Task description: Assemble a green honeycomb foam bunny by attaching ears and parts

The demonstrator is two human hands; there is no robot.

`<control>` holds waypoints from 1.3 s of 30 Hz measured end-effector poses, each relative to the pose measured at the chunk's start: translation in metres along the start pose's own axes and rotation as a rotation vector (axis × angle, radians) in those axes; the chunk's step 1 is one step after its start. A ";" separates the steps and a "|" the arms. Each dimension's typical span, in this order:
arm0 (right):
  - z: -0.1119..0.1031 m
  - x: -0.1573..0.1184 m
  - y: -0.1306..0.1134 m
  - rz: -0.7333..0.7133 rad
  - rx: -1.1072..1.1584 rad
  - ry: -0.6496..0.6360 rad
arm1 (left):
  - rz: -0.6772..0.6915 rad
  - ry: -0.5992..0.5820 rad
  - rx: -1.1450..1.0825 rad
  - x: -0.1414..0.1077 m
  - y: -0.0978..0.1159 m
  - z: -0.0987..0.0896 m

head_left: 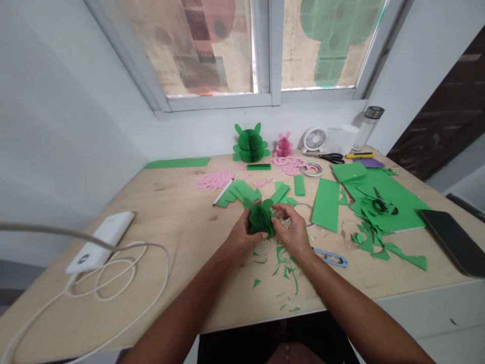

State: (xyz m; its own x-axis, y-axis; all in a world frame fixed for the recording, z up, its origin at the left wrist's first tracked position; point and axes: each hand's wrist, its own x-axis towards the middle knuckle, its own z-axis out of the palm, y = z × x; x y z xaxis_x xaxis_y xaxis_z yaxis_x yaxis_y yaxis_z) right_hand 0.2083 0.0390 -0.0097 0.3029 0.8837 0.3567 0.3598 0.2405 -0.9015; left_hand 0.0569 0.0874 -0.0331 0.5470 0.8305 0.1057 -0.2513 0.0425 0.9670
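Forearms: both reach in from the bottom edge and meet over the wooden table point(178, 217).
Scraps: green paper scraps point(286, 268) lie on the table just nearer the camera than the hands.
Left hand: the left hand point(239, 236) grasps the left side of the green paper ball point(261, 218), fingers curled round it.
Right hand: the right hand point(292, 233) presses its fingers against the right side of the paper ball, holding it; something small and pale sits at the fingertips, too blurred to tell.
Paper ball: a folded, ribbed green shape with two ear-like tips, held between both hands just above the table, near its middle.
Snips: blue-handled snips point(331, 258) lie on the table right of the paper ball, just beside the right wrist.
Power bank: a white power bank point(100, 241) with a looped white cable point(121, 273) lies well left of the paper ball.
Phone: a dark phone point(452, 240) lies far right of the paper ball, at the table's edge.
Green sheets: green sheets point(382, 194) are spread right of and beyond the paper ball.
Pink cutouts: pink cutouts point(214, 180) lie beyond the paper ball to the left.
Finished models: a green paper model point(250, 144) and a pink paper model point(283, 145) stand far beyond the paper ball, by the wall.
Fan: a small white fan point(314, 139) stands right of the pink paper model, black scissors point(331, 157) just in front of it.
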 end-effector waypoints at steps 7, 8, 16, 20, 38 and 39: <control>-0.001 0.002 0.000 0.050 0.089 0.005 | 0.007 -0.016 -0.090 0.001 0.000 0.000; -0.001 0.002 0.001 0.059 0.107 0.006 | 0.015 -0.016 -0.102 0.002 0.000 0.000; 0.001 0.005 0.007 0.078 0.193 0.007 | 0.019 -0.026 -0.117 0.004 -0.004 -0.003; 0.001 0.004 0.008 0.071 0.197 0.000 | 0.029 -0.016 -0.111 0.005 -0.003 -0.002; 0.004 0.002 0.009 0.041 0.178 -0.011 | -0.014 0.078 -0.073 0.000 0.009 0.003; 0.003 0.002 0.008 0.039 0.173 -0.013 | -0.014 0.080 -0.075 0.001 0.009 0.003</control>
State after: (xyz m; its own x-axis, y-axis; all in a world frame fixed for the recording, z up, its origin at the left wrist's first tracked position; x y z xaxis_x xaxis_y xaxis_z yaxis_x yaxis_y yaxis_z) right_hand 0.2087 0.0438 -0.0174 0.3021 0.8986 0.3182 0.1906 0.2701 -0.9438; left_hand 0.0574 0.0864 -0.0232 0.4861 0.8710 0.0710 -0.3047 0.0928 0.9479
